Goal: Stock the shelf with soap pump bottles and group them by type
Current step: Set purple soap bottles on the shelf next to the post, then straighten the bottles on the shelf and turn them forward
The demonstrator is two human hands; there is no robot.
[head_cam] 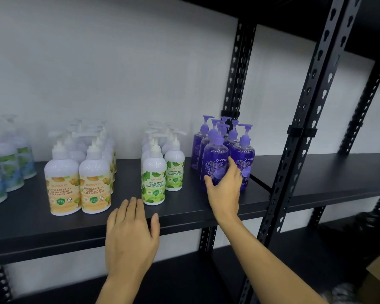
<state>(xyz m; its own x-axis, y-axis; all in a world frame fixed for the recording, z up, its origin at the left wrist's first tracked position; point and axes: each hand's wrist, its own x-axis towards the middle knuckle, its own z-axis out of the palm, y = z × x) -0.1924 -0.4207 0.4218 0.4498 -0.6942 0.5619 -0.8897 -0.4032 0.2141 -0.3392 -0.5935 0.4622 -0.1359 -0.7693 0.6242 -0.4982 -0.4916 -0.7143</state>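
On the rack: black metal shelf (206,207) carries four groups of pump bottles, all upright.
Orange-label group (79,172): left of shelf centre, two at the front.
Blue-green group (7,163): at the shelf's far left end, blurred.
Green-label group (160,163): around shelf centre.
Purple group (226,148): at the shelf's right end, by the black upright (303,119).
Right hand (224,185): fingers curled round the front purple bottle (215,163), which stands on the shelf.
Left hand (132,233): fingers straight, holding nothing, at the shelf's front edge.
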